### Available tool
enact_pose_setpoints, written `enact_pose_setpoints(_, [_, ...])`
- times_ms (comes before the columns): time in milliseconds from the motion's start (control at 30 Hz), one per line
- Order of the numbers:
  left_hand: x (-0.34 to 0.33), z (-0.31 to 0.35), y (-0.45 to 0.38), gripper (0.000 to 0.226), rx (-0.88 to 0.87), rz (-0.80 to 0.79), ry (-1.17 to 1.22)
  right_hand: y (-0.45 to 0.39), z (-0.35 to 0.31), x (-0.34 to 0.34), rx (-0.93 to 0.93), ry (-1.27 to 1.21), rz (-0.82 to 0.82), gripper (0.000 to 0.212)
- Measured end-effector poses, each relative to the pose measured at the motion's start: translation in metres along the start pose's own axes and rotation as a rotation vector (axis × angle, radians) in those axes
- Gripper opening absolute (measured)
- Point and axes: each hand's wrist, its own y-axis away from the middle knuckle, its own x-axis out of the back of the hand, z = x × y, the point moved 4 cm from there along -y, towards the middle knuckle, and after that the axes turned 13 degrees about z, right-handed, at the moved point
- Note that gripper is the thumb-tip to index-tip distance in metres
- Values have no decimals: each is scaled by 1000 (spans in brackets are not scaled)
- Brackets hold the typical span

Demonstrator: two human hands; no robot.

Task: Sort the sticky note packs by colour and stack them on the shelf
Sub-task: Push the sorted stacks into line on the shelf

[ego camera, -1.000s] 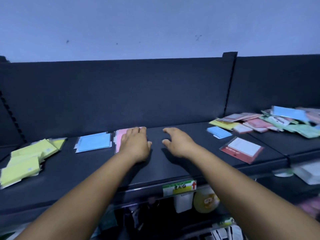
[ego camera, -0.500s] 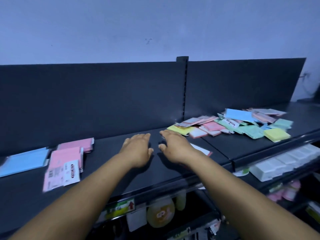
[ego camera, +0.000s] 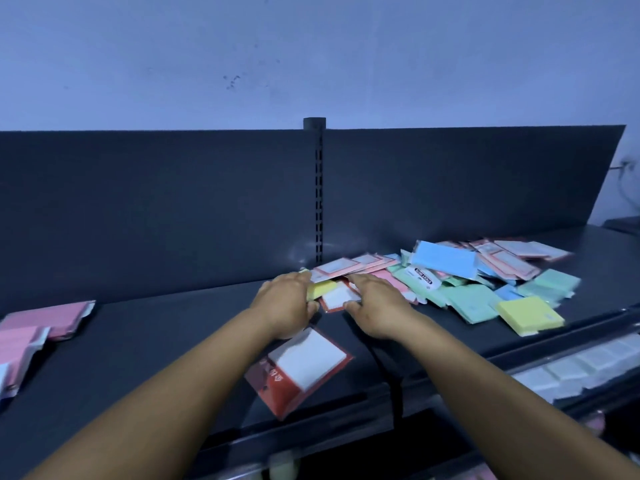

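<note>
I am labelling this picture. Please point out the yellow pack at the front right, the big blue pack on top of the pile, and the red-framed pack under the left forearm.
yellow pack (ego camera: 530, 316), head view, top face.
blue pack (ego camera: 445, 259), head view, top face.
red-framed pack (ego camera: 304, 363), head view, white middle.

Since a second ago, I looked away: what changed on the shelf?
Both hands went right to the mixed pile: left hand now touches a yellow pack, right hand a red-framed pack. Pink stack unchanged.
</note>
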Motion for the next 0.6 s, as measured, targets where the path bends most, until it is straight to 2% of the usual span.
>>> enact_pose_setpoints(300, [-28,23,-50,58,-5,-39,-12,-51,51,-6,-62,4,16,67])
enact_pose_setpoints(600, [-52,29,-93,53,-90,-45,0,-106,62,-19,-133,110,48,67])
